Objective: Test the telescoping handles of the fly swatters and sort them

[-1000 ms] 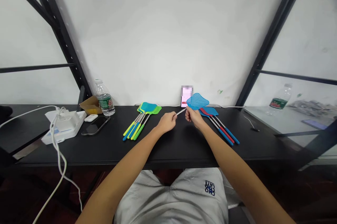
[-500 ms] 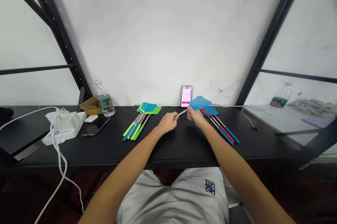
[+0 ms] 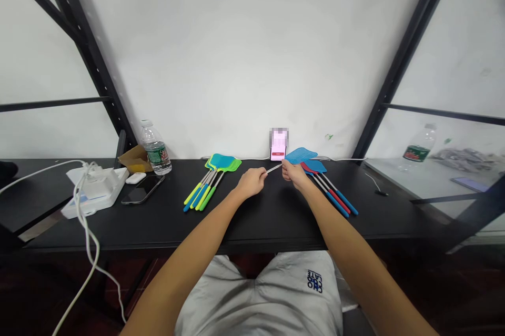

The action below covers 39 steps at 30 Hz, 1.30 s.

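Observation:
Both my hands hold one blue fly swatter (image 3: 301, 155) above the black table (image 3: 236, 220). My left hand (image 3: 251, 182) is closed round its handle end, and a thin metal rod runs from there to my right hand (image 3: 294, 174), which pinches the rod just under the blue mesh head. Right of my right hand lies a pile of swatters (image 3: 329, 189) with blue and red handles. To the left of my left hand lies another pile of swatters (image 3: 211, 181) with green, yellow and blue handles and teal and green heads.
A pink phone (image 3: 278, 145) stands against the wall behind the swatter. At the left are a water bottle (image 3: 155, 148), a dark phone (image 3: 142, 189), a white earbud case (image 3: 135, 177), a white charger box with cables (image 3: 94, 186) and a cardboard piece (image 3: 135, 157). Black shelf posts rise on both sides.
My right hand has lowered the swatter's blue head and shifted it slightly right, nearer the right pile. My left hand has hardly moved.

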{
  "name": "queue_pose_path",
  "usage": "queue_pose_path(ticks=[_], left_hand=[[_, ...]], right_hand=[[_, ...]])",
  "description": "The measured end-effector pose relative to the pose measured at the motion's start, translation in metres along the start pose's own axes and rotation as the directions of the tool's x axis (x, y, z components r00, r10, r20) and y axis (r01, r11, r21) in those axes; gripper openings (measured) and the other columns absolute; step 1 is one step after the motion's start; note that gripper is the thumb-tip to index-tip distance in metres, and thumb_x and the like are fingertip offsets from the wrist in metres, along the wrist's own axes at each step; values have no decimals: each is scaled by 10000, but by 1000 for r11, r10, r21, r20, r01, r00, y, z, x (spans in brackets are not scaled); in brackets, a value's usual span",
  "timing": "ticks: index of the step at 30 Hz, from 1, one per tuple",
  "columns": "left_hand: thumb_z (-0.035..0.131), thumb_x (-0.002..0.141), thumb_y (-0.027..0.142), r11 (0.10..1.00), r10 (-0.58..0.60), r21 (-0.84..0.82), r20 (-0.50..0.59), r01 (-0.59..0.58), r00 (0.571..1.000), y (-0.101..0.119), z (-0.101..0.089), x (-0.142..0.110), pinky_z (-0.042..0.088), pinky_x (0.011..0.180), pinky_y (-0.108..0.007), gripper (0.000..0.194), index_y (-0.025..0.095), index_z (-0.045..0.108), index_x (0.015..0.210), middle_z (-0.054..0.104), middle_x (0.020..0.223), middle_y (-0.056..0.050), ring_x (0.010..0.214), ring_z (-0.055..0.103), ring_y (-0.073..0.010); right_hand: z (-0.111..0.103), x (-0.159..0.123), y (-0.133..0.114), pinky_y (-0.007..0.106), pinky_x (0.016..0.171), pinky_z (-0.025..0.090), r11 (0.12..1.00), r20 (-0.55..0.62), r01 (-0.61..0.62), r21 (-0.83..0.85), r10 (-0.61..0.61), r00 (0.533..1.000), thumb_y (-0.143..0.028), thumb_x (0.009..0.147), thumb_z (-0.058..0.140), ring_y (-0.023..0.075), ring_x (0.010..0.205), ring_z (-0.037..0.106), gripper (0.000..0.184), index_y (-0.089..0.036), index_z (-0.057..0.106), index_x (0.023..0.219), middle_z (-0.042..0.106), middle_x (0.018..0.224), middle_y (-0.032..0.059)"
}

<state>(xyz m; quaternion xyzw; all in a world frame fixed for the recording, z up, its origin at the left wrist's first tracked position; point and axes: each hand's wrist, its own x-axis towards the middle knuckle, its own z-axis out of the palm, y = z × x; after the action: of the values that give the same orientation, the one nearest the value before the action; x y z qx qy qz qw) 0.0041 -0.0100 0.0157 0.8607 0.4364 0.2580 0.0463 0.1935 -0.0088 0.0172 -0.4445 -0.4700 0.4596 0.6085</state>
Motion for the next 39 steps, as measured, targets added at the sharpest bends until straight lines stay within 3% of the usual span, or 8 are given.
queue_pose_path(ticks=[39], left_hand=[[387, 970, 318, 986, 84, 144, -37, -78, 996, -23, -3, 4, 420, 768, -287, 267, 235, 641, 961, 684, 960, -43, 921, 615, -197]], right_hand=[[-45, 20, -6, 185, 314, 139, 996, -204, -66, 58, 76, 976, -205, 820, 545, 43, 334, 198, 336, -234, 292, 600, 250, 425, -100]])
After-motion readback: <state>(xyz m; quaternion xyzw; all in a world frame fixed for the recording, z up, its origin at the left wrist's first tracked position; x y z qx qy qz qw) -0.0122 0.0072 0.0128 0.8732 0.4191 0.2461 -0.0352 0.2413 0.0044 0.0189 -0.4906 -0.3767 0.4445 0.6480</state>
